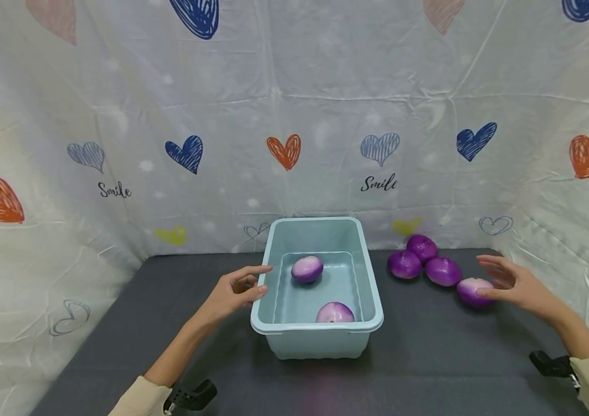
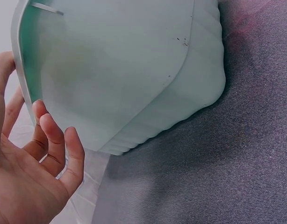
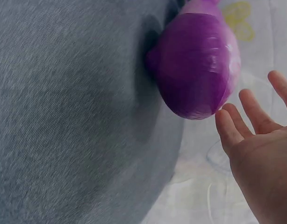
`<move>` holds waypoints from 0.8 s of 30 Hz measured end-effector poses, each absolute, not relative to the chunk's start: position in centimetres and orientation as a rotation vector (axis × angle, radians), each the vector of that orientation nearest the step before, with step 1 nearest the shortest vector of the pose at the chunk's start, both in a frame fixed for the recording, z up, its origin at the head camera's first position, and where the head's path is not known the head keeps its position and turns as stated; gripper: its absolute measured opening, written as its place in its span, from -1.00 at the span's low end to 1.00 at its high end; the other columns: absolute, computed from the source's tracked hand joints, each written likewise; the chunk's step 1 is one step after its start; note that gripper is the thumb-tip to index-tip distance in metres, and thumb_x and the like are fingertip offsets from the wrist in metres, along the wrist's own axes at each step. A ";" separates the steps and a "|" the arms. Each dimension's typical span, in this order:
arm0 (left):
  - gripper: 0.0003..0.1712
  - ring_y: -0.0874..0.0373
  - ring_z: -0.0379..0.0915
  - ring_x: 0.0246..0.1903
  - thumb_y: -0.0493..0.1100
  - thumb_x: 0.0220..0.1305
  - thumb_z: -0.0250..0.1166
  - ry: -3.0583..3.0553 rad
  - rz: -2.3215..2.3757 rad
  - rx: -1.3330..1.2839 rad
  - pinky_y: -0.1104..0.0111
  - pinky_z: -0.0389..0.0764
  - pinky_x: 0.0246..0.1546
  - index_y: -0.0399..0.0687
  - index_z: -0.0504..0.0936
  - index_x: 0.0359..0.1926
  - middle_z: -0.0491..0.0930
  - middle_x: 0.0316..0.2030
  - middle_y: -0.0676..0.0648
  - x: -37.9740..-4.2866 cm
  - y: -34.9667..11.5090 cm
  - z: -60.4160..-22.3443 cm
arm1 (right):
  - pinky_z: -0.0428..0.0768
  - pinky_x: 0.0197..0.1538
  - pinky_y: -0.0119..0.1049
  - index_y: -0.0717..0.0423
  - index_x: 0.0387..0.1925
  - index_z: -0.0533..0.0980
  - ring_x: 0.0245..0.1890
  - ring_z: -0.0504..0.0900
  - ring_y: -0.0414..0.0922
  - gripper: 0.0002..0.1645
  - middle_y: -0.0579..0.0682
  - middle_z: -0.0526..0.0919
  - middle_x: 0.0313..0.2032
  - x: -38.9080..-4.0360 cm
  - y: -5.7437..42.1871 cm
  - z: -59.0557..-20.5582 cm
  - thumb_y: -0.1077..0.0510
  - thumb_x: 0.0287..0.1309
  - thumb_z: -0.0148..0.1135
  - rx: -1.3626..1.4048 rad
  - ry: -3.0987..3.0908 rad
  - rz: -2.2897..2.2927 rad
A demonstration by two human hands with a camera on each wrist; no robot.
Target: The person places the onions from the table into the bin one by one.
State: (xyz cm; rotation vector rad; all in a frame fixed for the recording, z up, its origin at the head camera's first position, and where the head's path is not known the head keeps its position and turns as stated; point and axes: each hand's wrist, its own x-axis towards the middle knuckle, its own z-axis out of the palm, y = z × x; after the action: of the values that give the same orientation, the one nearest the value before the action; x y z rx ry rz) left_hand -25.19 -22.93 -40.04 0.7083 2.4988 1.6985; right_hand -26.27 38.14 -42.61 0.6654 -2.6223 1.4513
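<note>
A pale blue-green plastic bin (image 1: pixel 317 341) stands on the dark tabletop, with two purple onions (image 1: pixel 307 269) inside it. My left hand (image 1: pixel 237 290) is at the bin's left rim, index finger and thumb reaching to it; in the left wrist view the other fingers of the left hand (image 2: pixel 36 163) hang loosely bent beside the bin wall. Over on the right, my right hand (image 1: pixel 520 283) is beside the nearest purple onion (image 1: pixel 473 292), thumb close to its side. The right wrist view has the fingers spread next to that onion (image 3: pixel 195 65), not curled round it.
Three more purple onions (image 1: pixel 443 271) sit grouped behind and left of the nearest one. The dark cloth-covered table (image 1: pixel 429 364) meets a white curtain (image 1: pixel 320 104) printed with hearts at the back and sides.
</note>
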 end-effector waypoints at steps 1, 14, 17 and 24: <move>-0.48 0.00 0.45 -0.38 -0.19 0.45 0.30 2.501 1.697 0.705 0.11 0.59 -0.27 -0.09 0.52 0.38 0.51 -0.29 -0.19 -25.2 -22.9 -40.1 | 0.38 0.09 -0.60 0.35 0.42 0.24 0.17 0.34 -0.53 -0.22 -0.30 0.37 0.24 -26.3 38.3 -42.7 0.33 0.26 0.37 0.659 -2.625 1.442; -0.48 -0.04 0.44 -0.37 -0.20 0.45 0.29 2.476 1.719 0.721 0.09 0.59 -0.27 -0.12 0.50 0.38 0.51 -0.30 -0.20 -25.1 -22.9 -40.1 | 0.37 0.01 -0.62 0.33 0.47 0.16 0.34 0.20 0.46 -0.16 0.24 0.29 0.37 -26.0 40.7 -44.0 0.24 0.30 0.36 0.520 -2.743 1.376; -0.48 0.08 0.43 -0.39 -0.20 0.45 0.29 2.473 1.721 0.729 0.12 0.58 -0.28 -0.12 0.51 0.38 0.50 -0.31 -0.20 -25.1 -22.9 -40.1 | 0.38 -0.01 -0.62 0.42 0.46 0.13 0.31 0.20 0.50 -0.13 0.48 0.21 0.37 -25.9 41.1 -44.3 0.24 0.29 0.37 0.502 -2.770 1.370; -0.47 0.05 0.45 -0.38 -0.21 0.45 0.29 2.472 1.726 0.746 0.19 0.58 -0.31 -0.17 0.50 0.38 0.51 -0.31 -0.20 -25.2 -23.0 -40.2 | 0.54 -0.05 -0.47 0.47 0.39 0.25 0.09 0.46 -0.43 -0.20 0.35 0.42 0.26 -25.6 41.8 -45.5 0.27 0.24 0.41 0.527 -2.761 1.367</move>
State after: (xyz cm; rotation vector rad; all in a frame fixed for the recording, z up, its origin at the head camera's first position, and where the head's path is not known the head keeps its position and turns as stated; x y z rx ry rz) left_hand -25.22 -22.96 -40.21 0.7458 2.4717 1.7257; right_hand -25.63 41.80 -45.51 0.5265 -2.7615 1.3669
